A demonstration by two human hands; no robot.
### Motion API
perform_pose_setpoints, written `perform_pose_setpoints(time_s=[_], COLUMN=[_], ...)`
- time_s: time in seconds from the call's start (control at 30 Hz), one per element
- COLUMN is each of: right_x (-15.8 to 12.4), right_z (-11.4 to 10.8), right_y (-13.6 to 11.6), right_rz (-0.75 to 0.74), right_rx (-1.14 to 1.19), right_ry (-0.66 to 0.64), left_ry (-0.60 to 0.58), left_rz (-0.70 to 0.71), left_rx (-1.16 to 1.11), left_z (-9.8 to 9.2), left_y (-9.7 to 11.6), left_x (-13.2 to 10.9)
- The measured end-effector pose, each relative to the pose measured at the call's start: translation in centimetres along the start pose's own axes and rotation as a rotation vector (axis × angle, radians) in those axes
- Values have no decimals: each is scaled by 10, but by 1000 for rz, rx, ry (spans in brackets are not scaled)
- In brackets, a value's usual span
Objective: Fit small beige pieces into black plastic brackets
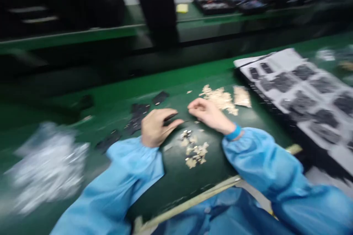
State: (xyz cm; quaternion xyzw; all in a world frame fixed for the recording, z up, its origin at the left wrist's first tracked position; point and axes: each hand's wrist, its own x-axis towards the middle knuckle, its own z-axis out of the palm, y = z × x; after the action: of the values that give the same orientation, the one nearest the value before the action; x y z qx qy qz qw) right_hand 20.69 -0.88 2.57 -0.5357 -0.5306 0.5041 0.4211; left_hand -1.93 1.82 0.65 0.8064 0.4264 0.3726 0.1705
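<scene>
My left hand is curled around a small dark flat piece, gripped between thumb and fingers. Opposite it, a short gap away, my right hand is closed in a pinch with a blue band at its wrist; anything at its fingertips is too small and blurred to name. Below and between the hands lies a small heap of cream and shiny metallic bits. A larger pile of small cream pieces spreads just beyond my right hand. Several black flat pieces lie left of my left hand.
A clear bag of cream pieces lies beside the large pile. At right stands a black tray lined in white, with dark parts. Crumpled clear plastic bags lie at left. Across a raised green ledge, dark trays and a person's hand show.
</scene>
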Motion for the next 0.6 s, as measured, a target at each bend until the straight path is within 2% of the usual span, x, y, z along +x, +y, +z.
perform_pose_setpoints(time_s=[0.07, 0.17, 0.3, 0.6], right_x=[-3, -6, -11, -12], right_z=[2, 4, 7, 8], right_y=[-2, -4, -8, -9], right_rz=[181, 334, 426, 450], right_rx=[173, 347, 447, 508], right_ry=[-313, -457, -497, -469], left_ry=[-15, -56, -87, -9], left_rz=[41, 77, 55, 139], left_rx=[-17, 10, -7, -59], left_z=[0, 1, 0, 4], left_y=[-5, -9, -2, -8], left_x=[1, 3, 1, 2])
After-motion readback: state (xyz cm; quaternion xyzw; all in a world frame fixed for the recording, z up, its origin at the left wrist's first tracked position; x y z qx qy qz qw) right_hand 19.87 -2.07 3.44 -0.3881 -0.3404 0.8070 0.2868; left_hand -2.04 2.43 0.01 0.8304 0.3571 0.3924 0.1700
